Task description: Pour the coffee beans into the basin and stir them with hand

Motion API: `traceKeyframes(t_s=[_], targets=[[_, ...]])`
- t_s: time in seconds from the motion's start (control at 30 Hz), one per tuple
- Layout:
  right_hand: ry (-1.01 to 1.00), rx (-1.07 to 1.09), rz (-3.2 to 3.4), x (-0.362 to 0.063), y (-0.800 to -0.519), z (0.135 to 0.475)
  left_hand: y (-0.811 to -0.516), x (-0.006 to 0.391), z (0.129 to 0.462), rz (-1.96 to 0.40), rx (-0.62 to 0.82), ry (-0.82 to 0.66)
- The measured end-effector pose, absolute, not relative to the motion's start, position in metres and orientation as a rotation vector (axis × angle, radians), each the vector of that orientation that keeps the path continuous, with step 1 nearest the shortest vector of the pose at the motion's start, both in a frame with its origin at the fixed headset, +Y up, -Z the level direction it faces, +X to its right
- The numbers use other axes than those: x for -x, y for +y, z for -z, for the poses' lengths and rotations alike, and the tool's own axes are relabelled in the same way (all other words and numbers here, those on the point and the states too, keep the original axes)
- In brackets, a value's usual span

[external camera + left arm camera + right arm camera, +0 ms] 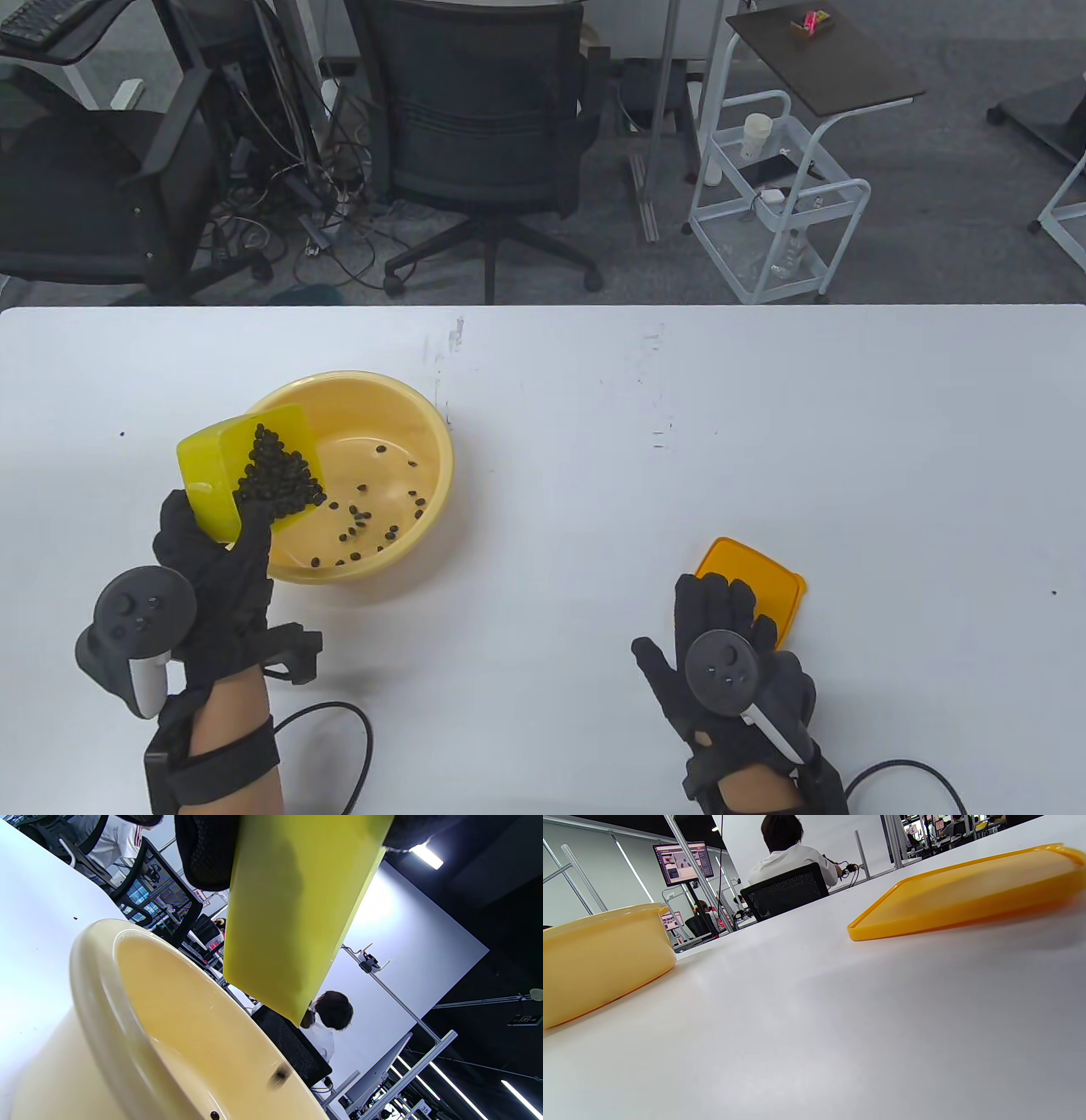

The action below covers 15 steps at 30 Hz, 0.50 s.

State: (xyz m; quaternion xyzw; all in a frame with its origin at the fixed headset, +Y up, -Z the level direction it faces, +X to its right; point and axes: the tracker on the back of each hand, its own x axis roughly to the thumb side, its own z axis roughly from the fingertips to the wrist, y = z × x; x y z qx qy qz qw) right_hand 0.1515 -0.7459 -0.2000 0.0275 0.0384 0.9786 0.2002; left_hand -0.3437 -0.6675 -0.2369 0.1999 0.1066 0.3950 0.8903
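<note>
Black-gloved fingers of the left hand (216,564) are curled round the yellow container (246,475), tilted mouth-down over the basin (416,407) rim where coffee beans (280,475) are spilled, while the right hand (730,645) is rested flat, fingers straight, by the orange lid (768,581), well apart.

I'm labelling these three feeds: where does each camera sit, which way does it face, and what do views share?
Table view: above, looking down; both gloved hands, left hand tilting the yellow container of beans over the basin.
Left wrist view: under the container, looking up past the basin rim; glove fingers at top.
Right wrist view: low over the table, facing the orange lid; no hand.
All show the basin.
</note>
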Motion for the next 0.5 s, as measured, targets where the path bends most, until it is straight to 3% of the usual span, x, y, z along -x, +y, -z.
traceKeyframes(t_s=[0.5], targets=[[0.109,-0.088,-2.740,-0.1493,-0.7459,0.2001,-0.6669,0.3444,0.2356,-0.778,-0.441,0.220]])
